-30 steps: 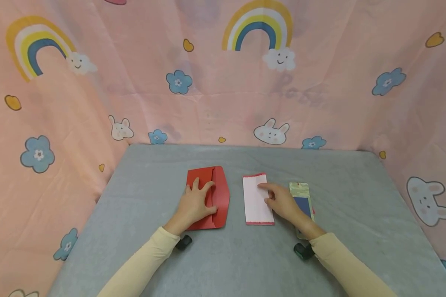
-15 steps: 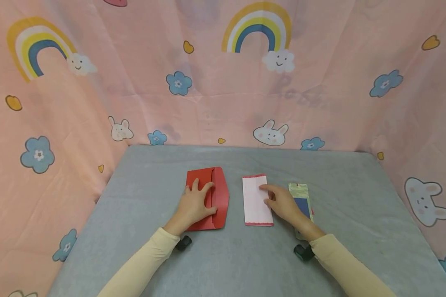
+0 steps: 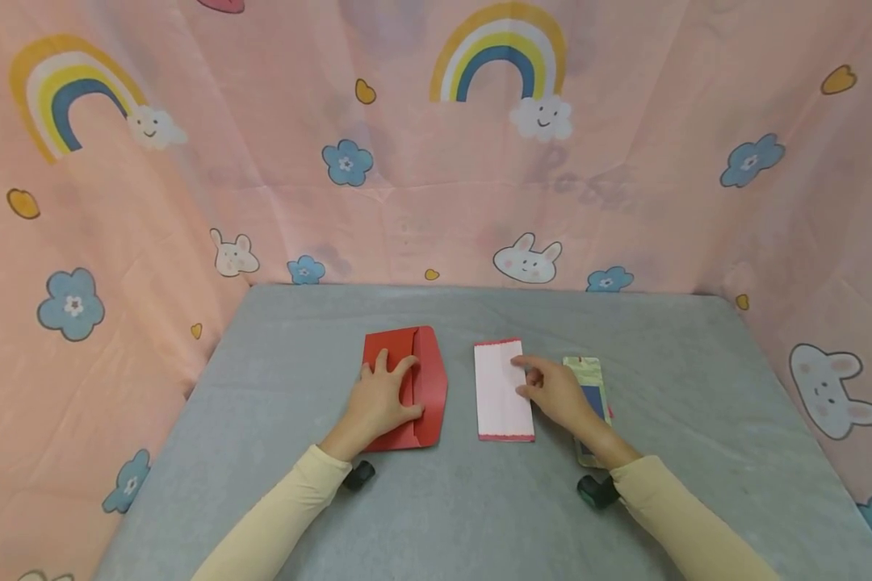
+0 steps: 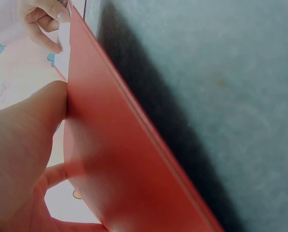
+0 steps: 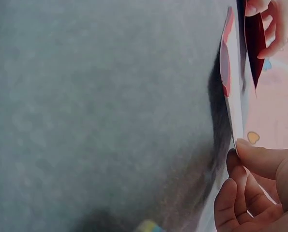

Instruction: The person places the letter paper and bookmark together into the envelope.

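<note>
A red envelope (image 3: 388, 343) lies on the grey table at centre left, its pointed flap (image 3: 433, 371) opened out to the right. My left hand (image 3: 379, 399) rests on it with fingers spread; the left wrist view has the thumb and fingertips at the far side of the red envelope (image 4: 110, 125). To the right lies a white folded paper (image 3: 496, 391) with red scalloped ends. My right hand (image 3: 555, 391) pinches its right edge. In the right wrist view, thumb and index finger meet on the white folded paper (image 5: 234, 113), its near edge slightly above the cloth.
Partly under my right forearm lies a narrow card (image 3: 584, 371), pale green and dark blue. Black wrist cameras (image 3: 359, 476) sit below both wrists. A pink printed curtain (image 3: 421, 210) closes off the back and sides of the grey table (image 3: 421, 524).
My right index fingertip has drawn back a little toward the right edge of the white folded paper. The left hand and the red envelope stay in place.
</note>
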{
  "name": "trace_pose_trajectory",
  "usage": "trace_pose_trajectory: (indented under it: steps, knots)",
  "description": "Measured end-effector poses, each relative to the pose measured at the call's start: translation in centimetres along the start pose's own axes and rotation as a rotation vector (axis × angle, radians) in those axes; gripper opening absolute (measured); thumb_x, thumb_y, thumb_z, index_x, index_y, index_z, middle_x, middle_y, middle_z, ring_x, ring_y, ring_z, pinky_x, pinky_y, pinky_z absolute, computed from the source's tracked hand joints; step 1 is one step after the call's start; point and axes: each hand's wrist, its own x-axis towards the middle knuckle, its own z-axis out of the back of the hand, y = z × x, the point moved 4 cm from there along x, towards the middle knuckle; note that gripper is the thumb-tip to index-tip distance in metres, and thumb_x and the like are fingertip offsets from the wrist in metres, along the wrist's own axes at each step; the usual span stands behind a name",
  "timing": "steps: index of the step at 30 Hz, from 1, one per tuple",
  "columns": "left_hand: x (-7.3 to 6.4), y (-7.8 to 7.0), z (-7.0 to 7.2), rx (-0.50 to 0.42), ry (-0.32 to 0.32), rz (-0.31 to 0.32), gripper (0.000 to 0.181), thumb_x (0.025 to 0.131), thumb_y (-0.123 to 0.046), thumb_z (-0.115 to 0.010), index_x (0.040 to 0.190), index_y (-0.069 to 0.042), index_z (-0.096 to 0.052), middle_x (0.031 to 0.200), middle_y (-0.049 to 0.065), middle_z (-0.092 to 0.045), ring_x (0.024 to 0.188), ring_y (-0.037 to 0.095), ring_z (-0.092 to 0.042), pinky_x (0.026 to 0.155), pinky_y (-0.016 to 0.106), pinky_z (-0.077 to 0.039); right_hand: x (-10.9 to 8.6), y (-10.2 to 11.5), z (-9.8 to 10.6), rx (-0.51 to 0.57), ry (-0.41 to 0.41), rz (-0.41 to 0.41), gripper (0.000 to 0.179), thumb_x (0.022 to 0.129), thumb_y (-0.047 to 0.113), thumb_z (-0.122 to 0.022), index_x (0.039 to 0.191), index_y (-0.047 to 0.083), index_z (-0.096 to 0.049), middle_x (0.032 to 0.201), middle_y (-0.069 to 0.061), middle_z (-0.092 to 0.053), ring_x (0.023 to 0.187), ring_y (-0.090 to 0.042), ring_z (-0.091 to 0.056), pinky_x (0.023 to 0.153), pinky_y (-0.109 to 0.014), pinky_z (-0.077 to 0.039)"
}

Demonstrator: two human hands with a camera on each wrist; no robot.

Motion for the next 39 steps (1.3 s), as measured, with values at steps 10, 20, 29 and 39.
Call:
trace_pose_trajectory:
  steps: [10, 20, 29, 39]
  knots:
    - [0.0, 0.0, 0.1, 0.008, -0.003, 0.007, 0.072, 0.076, -0.044, -0.078, 0.141, -0.029, -0.048, 0.150, 0.024, -0.039, 0.122, 0.050, -0.050, 0.082, 0.053, -0.058, 0.3, 0.8, 0.8, 0.027, 0.005, -0.010, 0.041, 0.084, 0.005, -0.075, 0.124, 0.004, -0.066, 0.075, -0.006, -0.056, 0.064, -0.015, -0.047, 0.055, -0.021, -0.038]
    - [0.0, 0.0, 0.1, 0.012, 0.009, 0.018, 0.073, 0.077, -0.045, -0.077, 0.141, -0.029, -0.048, 0.151, 0.024, -0.039, 0.122, 0.050, -0.049, 0.083, 0.053, -0.058, 0.5, 1.4, 1.2, 0.051, 0.020, -0.020, 0.042, 0.086, 0.006, -0.074, 0.127, 0.005, -0.064, 0.077, -0.006, -0.058, 0.065, -0.015, -0.048, 0.055, -0.021, -0.039]
    - [0.1, 0.0, 0.0, 0.006, 0.012, 0.024, 0.074, 0.076, -0.045, -0.078, 0.141, -0.029, -0.047, 0.151, 0.024, -0.038, 0.123, 0.048, -0.049, 0.084, 0.053, -0.058, 0.8, 2.1, 1.4, 0.057, 0.000, 0.002, 0.041, 0.086, 0.005, -0.074, 0.126, 0.004, -0.065, 0.077, -0.008, -0.059, 0.064, -0.013, -0.047, 0.054, -0.021, -0.038]
    - [0.0, 0.0, 0.1, -0.001, 0.008, 0.022, 0.075, 0.075, -0.044, -0.078, 0.142, -0.029, -0.047, 0.151, 0.023, -0.039, 0.123, 0.048, -0.049, 0.084, 0.053, -0.058, 1.2, 2.8, 1.7, 0.080, 0.005, -0.011, 0.042, 0.086, 0.007, -0.074, 0.127, 0.006, -0.064, 0.078, -0.007, -0.057, 0.067, -0.016, -0.049, 0.057, -0.020, -0.041]
